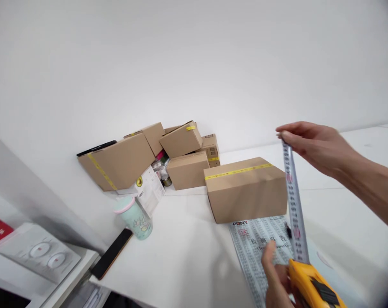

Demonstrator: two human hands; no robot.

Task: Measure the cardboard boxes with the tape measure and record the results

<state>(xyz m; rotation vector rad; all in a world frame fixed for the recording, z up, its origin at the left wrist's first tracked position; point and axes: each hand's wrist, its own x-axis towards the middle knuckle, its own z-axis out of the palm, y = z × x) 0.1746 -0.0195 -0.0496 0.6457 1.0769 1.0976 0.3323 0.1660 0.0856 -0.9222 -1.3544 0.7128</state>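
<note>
My left hand (275, 284), low in the view, is closed around a yellow and black tape measure (314, 282), its thumb sticking up to the left. Out of the case runs a length of silver-white blade (295, 205) with black and red figures. At its far end, the fingertips of my right hand (312, 139) pinch the tip of the blade. The drawn-out blade passes just in front of the right end of a taped cardboard box (248, 192); whether it touches the box I cannot tell. Under the blade lies a printed light-blue report folder (251, 256).
Several cardboard boxes (119, 160) are piled against the wall at the back left. A mint-green tumbler (137, 220) with pink trim stands before a white printed packet (149, 190). A dark flat bar (112, 254) lies at the left edge of the white table (181, 256).
</note>
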